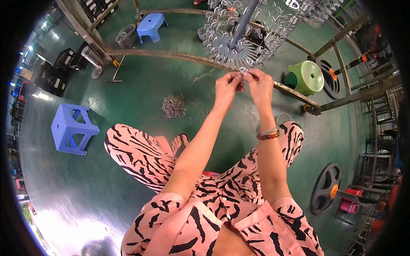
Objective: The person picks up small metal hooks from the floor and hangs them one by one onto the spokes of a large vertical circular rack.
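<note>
My left hand (227, 88) and my right hand (260, 87) meet in front of me, just below a hanging rack (243, 50). A small silvery metal loop (244, 69) shows at the fingertips of my right hand, pinched between thumb and finger. The left hand's fingers are pressed together right beside it; what lies between them is too small to make out. Many similar metal loops (215, 40) hang in tiers around the rack's grey central pole (244, 23). On the floor to the left of my hands lies a tangled pile of thin wire pieces (174, 106).
A rusty frame bar (171, 54) crosses behind my hands. Blue stools (74, 129) stand at left and at the back (151, 27); a green stool (306, 77) is at right. Black wheels (326, 188) and metal racks line the right side. Loose wires lie scattered near the pile.
</note>
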### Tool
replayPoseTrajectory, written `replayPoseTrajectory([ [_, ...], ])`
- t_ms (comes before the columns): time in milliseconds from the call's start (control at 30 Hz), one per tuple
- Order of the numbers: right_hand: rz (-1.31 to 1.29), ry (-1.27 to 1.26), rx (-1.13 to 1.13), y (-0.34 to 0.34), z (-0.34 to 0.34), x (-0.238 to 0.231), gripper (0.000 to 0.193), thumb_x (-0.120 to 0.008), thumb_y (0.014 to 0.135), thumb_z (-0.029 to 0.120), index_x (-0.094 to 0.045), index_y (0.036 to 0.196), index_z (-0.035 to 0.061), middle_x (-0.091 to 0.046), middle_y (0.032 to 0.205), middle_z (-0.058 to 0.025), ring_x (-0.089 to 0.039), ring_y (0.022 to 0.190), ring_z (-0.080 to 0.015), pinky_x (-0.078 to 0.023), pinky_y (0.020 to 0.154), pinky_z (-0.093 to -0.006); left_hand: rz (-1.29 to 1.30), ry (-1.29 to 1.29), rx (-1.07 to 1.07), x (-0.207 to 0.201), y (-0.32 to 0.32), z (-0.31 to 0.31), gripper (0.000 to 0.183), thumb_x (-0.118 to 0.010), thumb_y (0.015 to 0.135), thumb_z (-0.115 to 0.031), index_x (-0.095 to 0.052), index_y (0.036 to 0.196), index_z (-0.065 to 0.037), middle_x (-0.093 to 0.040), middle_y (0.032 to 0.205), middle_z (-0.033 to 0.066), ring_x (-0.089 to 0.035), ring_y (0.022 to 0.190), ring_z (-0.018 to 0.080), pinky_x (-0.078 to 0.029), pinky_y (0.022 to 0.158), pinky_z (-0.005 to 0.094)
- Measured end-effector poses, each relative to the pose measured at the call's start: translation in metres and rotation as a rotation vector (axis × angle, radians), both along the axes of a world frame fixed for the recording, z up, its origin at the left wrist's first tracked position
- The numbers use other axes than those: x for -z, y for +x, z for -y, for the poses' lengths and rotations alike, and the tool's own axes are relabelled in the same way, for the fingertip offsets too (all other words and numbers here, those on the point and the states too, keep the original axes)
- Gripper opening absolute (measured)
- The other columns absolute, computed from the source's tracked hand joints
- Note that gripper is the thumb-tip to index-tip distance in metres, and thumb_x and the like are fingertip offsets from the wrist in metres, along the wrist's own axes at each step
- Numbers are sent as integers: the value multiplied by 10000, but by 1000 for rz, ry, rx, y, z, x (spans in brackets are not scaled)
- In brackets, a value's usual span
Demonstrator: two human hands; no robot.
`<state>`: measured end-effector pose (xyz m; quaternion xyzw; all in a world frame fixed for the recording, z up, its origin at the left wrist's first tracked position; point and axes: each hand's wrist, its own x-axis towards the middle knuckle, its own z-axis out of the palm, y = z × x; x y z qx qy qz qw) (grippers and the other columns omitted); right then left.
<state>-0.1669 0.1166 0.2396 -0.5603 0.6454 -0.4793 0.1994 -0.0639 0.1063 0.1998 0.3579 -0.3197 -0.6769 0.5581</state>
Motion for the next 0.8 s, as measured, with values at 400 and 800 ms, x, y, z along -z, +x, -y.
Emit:
replayPoseTrajectory([
  [400,75,137,-195,-29,-33,-19,157,-633,791,46,-651,907,-58,-650,729,-61,-561,611,-90,-453,577,-219,209,-212,192,6,8,-11,124,-594,858,-56,-624,924,44,-598,720,39,-549,605,101,-472,553,244],
  [800,36,75,-181,-25,-48,-22,141,-650,784,71,-664,872,-39,-623,633,-65,-577,561,-93,-438,519,-238,190,-303,196,5,10,-29,96,-584,861,-43,-631,911,25,-592,707,22,-540,599,93,-453,557,239],
])
